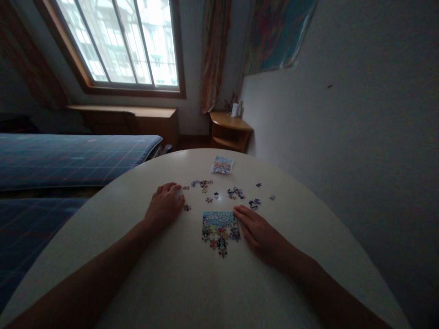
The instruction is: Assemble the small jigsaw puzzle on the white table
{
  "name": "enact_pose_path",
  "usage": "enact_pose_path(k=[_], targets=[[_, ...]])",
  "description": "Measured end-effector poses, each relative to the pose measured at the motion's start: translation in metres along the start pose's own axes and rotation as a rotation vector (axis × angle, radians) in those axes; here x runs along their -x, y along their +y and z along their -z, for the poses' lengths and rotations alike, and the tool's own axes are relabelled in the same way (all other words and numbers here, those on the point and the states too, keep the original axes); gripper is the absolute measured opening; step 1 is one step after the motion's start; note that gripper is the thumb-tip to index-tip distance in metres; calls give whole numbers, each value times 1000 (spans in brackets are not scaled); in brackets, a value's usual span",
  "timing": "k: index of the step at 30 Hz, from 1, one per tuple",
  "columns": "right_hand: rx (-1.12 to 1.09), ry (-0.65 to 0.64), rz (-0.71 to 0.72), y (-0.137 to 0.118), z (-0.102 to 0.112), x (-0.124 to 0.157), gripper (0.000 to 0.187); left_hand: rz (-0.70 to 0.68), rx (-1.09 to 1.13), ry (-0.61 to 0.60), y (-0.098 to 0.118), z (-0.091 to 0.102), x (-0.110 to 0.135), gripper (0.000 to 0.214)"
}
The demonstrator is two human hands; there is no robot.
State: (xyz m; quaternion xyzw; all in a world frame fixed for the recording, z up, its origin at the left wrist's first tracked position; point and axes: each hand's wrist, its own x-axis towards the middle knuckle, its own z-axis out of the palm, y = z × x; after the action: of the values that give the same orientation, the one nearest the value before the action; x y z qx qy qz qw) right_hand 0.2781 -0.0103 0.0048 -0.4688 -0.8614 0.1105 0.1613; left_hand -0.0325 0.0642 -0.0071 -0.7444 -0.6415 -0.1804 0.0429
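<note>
A partly assembled colourful jigsaw puzzle (219, 227) lies on the round white table (192, 283) in front of me. My right hand (255, 230) rests flat beside the puzzle's right edge, fingers stretched out and touching it. My left hand (165, 204) lies palm down to the puzzle's left, fingers curled over the table, with a loose piece (187, 208) just by its fingertips; whether anything lies under it is hidden. Several loose pieces (235, 193) are scattered beyond the puzzle. A small picture card (222, 165) lies farther back.
A bed with a blue checked cover (68, 157) stands to the left. A wooden corner shelf (229, 130) and a low wooden unit (137, 119) sit under the window (126, 43). A white wall (343, 137) runs close along the right.
</note>
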Motion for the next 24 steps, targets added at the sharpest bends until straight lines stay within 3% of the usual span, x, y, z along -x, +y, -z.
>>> enact_pose_path(k=[24], targets=[[-11, 35, 26, 3, -2, 2, 50, 11, 0, -8, 2, 2, 0, 39]])
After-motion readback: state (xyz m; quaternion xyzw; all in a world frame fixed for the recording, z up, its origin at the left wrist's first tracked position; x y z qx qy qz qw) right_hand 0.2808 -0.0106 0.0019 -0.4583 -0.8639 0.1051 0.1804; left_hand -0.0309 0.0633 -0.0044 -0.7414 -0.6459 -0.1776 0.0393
